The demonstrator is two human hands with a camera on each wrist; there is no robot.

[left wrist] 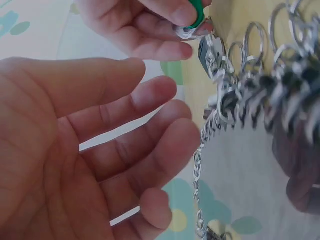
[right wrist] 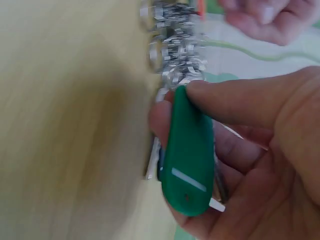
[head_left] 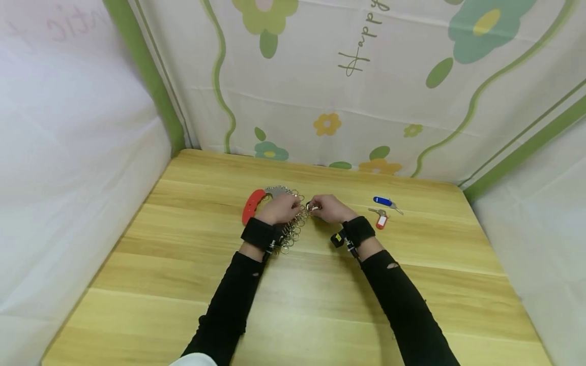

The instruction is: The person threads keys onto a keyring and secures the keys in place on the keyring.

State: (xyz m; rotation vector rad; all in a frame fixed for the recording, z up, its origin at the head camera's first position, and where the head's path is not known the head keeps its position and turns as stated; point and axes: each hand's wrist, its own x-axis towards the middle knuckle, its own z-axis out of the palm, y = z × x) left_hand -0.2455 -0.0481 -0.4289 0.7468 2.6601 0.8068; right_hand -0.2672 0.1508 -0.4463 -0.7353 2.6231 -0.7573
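A ring-shaped metal key holder (head_left: pixel 276 191) with a red handle (head_left: pixel 252 206) lies in the middle of the table. Many metal rings (left wrist: pixel 254 45) hang along its edge. Over it is my left hand (head_left: pixel 279 208), its fingers loosely bent; nothing shows between them in the left wrist view. My right hand (head_left: pixel 331 208) pinches a green key tag (right wrist: pixel 190 155) between thumb and fingers, right at the outer rings. A key (right wrist: pixel 152 160) shows beside the tag. Part of the holder is hidden under my left hand.
To the right of my right hand lie a key with a blue tag (head_left: pixel 382 201) and a key with a red tag (head_left: pixel 381 221). White fabric walls (head_left: pixel 284 91) with flowers enclose the wooden table (head_left: pixel 183 203) at the back and sides.
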